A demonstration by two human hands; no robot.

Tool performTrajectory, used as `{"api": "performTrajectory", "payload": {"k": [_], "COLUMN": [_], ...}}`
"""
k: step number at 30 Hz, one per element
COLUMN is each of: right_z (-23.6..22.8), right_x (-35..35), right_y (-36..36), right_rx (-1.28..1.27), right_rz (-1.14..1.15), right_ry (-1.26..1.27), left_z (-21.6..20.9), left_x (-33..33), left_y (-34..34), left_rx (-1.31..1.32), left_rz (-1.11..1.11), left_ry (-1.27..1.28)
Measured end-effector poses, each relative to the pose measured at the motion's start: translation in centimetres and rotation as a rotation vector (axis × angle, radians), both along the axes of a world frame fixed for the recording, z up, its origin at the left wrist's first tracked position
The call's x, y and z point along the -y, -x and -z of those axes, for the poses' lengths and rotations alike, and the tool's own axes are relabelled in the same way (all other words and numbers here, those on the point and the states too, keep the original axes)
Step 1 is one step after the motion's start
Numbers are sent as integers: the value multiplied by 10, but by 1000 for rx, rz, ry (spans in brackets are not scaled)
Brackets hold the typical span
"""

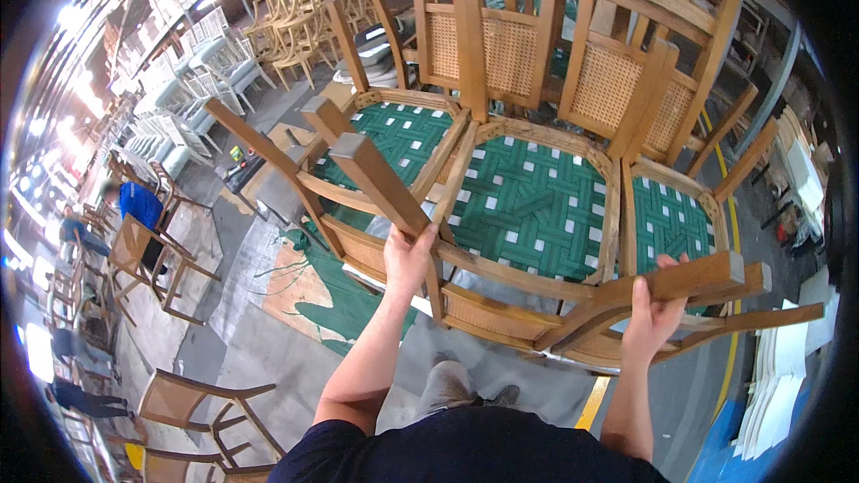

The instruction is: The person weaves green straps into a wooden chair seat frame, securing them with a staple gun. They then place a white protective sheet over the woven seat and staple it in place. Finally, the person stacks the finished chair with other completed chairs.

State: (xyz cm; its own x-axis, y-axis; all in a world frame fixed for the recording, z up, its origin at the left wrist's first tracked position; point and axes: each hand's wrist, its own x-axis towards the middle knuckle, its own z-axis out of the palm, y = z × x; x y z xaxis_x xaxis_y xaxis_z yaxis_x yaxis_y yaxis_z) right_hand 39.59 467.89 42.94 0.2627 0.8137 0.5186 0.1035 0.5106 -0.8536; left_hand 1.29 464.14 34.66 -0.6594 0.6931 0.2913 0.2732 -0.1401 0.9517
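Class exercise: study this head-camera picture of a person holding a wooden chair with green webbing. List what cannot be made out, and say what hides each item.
- Left hand: palm and fingertips hidden behind the chair leg it grips.
- Right hand: its grip on the other leg shows only from the back.
- Feet: one shoe shows; the rest is covered by the dark shirt.
- People at far left: too small and bent by the fisheye rim.

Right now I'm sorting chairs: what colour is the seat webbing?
Green webbing with small white squares, clearest in the head view.
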Motion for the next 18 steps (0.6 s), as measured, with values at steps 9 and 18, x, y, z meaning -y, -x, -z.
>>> {"api": "performTrajectory", "payload": {"k": [9, 18], "right_z": [45, -3], "right_x": [96, 55], "right_y": [62, 396], "right_rx": [544, 467], "right_rz": [-377, -268], "right_ry": [-77, -149], "left_z": [36, -17], "left_x": [60, -7], "left_y": [140, 465], "left_rx": [271, -29], "left_rz": [68, -328], "left_ry": [174, -81]}}
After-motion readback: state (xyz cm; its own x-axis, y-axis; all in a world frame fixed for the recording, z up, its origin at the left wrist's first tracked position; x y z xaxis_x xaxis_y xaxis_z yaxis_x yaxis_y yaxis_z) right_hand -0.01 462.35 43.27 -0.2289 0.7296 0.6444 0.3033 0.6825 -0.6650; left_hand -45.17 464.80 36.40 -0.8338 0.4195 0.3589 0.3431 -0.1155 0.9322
